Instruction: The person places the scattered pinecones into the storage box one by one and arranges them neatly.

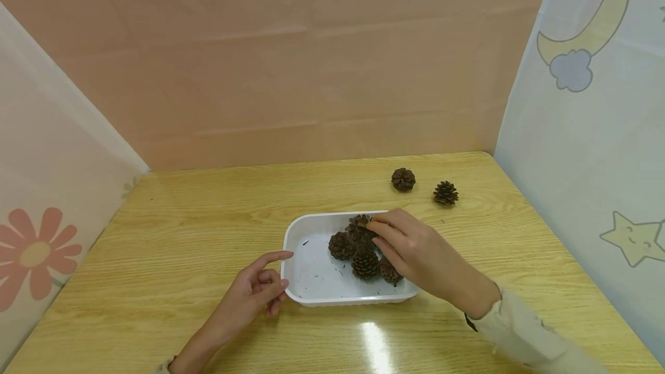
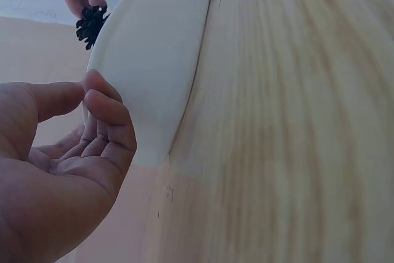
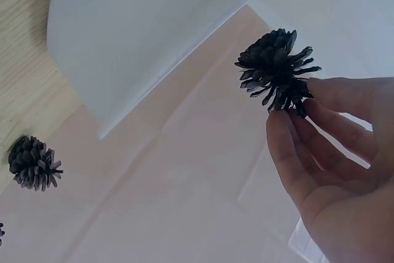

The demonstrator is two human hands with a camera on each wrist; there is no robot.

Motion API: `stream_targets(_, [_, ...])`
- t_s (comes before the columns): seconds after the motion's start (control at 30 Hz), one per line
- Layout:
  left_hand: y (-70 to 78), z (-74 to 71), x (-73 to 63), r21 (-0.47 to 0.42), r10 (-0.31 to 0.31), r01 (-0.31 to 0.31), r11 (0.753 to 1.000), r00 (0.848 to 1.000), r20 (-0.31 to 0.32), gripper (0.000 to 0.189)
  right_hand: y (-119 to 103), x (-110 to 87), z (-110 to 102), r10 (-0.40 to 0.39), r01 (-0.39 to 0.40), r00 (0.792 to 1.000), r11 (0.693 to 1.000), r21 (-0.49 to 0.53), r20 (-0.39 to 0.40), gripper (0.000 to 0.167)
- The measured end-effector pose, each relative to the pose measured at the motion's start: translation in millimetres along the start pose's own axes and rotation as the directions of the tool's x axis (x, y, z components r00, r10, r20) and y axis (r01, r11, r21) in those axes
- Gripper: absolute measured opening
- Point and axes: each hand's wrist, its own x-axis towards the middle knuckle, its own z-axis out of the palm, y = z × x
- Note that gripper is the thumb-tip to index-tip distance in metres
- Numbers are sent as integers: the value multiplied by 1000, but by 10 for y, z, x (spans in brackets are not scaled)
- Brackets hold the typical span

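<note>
My right hand [image 1: 415, 247] pinches a dark brown pine cone [image 3: 274, 69] between thumb and fingertips, raised above the rim of a white tray [image 1: 312, 299]. In the head view this cone overlaps the right half of the tray, where several other pine cones [image 1: 365, 263] lie close together. My left hand [image 1: 254, 290] is at the tray's left end, its thumb and bent fingers at the rim. Seen from the left wrist, thumb and fingertips meet on the tray's edge [image 2: 154, 47].
Two more pine cones stand on the wooden table [image 1: 197, 218] behind the tray to the right: one cone [image 1: 403, 179] near the back edge, another cone [image 1: 445, 193] farther right. Small dark flakes lie in the tray. Cloth walls [image 1: 312, 74] enclose the table's back and sides.
</note>
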Motion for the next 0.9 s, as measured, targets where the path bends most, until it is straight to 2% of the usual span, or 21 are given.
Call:
stream_targets(0.23, [2, 0, -2, -2, 11, -11, 1000, 1000, 5, 52, -98, -32, 44, 1, -1, 999, 1000, 3, 52, 32])
stream_targets(0.33, [3, -2, -2, -3, 7, -7, 1000, 1000, 6, 52, -128, -39, 73, -23, 23, 999, 1000, 0, 47, 34])
stream_targets(0.53, [1, -5, -1, -2, 6, -6, 1000, 1000, 6, 52, -185, -62, 154, -75, 75, 997, 997, 18, 22, 28])
stream_targets(0.7, [2, -3, 1, 2, 7, -7, 1000, 1000, 3, 52, -236, -111, 237, -74, 72, 995, 997, 39, 63, 17])
stream_targets(0.9, [4, -4, -2, 8, 2, -2, 1000, 1000, -1, 51, -264, -150, 321, -71, 68, 992, 997, 41, 100, 23])
